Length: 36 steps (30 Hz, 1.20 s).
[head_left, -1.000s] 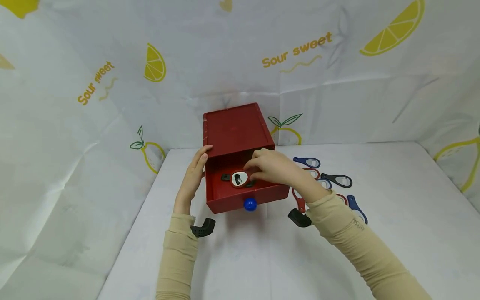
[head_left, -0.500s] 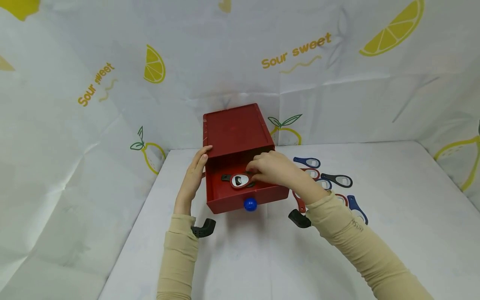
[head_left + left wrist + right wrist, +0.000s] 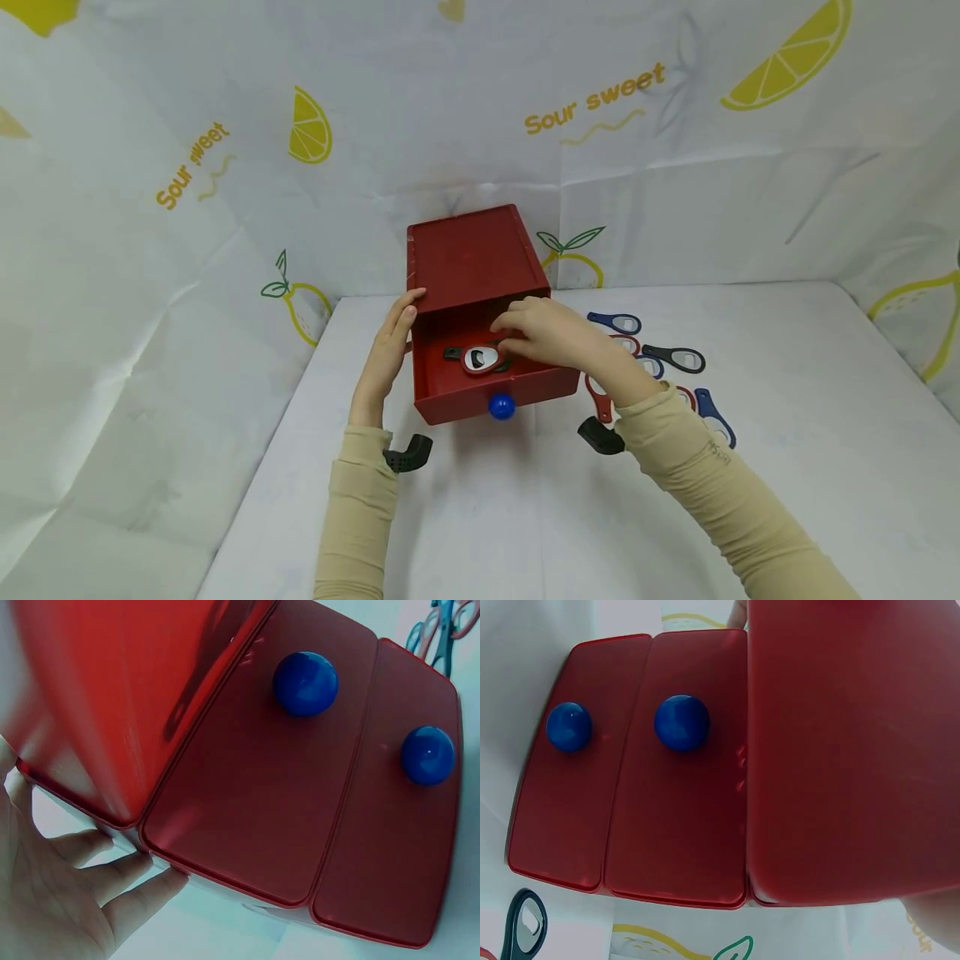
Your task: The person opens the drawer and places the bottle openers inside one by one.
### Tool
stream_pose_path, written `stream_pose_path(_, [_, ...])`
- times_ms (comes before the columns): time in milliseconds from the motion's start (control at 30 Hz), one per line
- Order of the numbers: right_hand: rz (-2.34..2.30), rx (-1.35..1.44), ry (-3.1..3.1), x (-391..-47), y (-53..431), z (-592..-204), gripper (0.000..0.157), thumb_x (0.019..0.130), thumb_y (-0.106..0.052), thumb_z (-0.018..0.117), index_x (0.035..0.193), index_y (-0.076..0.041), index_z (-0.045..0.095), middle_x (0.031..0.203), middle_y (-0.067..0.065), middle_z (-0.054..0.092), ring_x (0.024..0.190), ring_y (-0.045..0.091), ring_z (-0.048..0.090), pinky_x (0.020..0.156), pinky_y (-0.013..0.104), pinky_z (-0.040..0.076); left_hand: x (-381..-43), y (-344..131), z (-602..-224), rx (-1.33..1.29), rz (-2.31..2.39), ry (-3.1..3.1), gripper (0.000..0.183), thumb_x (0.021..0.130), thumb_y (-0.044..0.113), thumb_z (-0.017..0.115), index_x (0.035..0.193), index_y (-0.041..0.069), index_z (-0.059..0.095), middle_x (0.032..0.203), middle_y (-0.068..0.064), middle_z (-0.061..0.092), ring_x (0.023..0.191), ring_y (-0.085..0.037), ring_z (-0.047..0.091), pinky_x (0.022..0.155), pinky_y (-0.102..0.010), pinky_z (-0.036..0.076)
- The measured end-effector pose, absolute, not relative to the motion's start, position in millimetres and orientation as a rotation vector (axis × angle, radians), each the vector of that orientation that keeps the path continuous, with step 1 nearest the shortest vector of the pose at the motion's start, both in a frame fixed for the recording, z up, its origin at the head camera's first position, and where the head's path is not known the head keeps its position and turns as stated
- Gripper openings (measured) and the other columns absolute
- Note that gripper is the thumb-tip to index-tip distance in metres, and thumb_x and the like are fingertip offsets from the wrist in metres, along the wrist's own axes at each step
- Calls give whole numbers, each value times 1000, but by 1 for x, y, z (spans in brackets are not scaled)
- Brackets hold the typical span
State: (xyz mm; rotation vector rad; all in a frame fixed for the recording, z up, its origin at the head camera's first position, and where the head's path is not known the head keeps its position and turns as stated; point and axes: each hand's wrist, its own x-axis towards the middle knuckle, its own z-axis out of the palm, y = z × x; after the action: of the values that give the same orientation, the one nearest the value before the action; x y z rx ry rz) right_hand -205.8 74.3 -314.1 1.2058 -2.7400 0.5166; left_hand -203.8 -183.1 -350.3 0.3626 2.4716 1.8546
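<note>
My left hand [image 3: 384, 354] rests along the left side of a red drawer cabinet [image 3: 477, 258], fingers straight against its side wall in the left wrist view. The top drawer [image 3: 457, 410], with a blue round knob [image 3: 502, 407], is pulled out. Inside lies a red-rimmed bottle opener [image 3: 481, 359] over dark-handled ones [image 3: 452, 353], partly covered. My right hand [image 3: 551, 333] reaches over the drawer's right side, thumb and fingers bent but apart beside the red opener, with nothing seen between them. The drawer front hides most of this hand in the right wrist view.
Several bottle openers lie on the white table right of the cabinet, including a black one [image 3: 675, 359] and a blue one [image 3: 715, 415]. Two lower drawers stand shut, with blue knobs [image 3: 305, 683]. A lemon-printed white cloth [image 3: 465, 117] hangs behind.
The right hand's thumb and fingertips have parted and drawn slightly away from the red opener, which lies in the drawer almost unmoved. My left hand has stayed on the cabinet's side.
</note>
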Motion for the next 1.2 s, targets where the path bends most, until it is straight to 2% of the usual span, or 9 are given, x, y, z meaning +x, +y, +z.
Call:
stream_pose_path(367, [762, 1140, -2752, -199, 92, -309, 29, 91, -27, 61, 116, -13, 64, 113, 2, 64, 109, 19, 56, 94, 39, 46, -204, -183, -351, 369, 1861, 2461, 41, 101, 34, 32, 141, 27, 35, 151, -4, 26, 134, -27, 30, 103, -57, 32])
stream_pose_path(833, [1052, 983, -2514, -190, 138, -318, 28, 87, -16, 65, 114, -10, 65, 114, 5, 61, 106, 19, 55, 79, 37, 49, -200, -182, -351, 353, 1859, 2459, 43, 101, 36, 32, 143, 27, 33, 151, -3, 25, 135, -26, 29, 104, -56, 31])
stream_pose_path(1033, [1070, 854, -2511, -189, 168, -336, 38, 87, -12, 65, 124, -11, 59, 118, 7, 61, 105, 21, 60, 82, 21, 50, -199, -181, -351, 331, 1859, 2458, 42, 101, 35, 32, 142, 26, 33, 151, -5, 25, 135, -27, 29, 104, -57, 30])
stream_pose_path(1100, [1073, 795, -2524, -188, 179, -342, 42, 87, -13, 64, 128, -11, 55, 120, 9, 60, 105, 24, 60, 86, 25, 50, -199, -180, -351, 330, 1856, 2462, 42, 101, 35, 32, 142, 27, 33, 151, -5, 26, 135, -27, 29, 104, -57, 30])
stream_pose_path(1200, [1088, 691, -2563, -185, 195, -352, 47, 89, -15, 63, 133, -10, 49, 120, 12, 58, 106, 29, 59, 90, 43, 49, -200, -180, -350, 336, 1855, 2463, 42, 101, 36, 32, 142, 27, 33, 151, -5, 25, 135, -27, 29, 104, -57, 30])
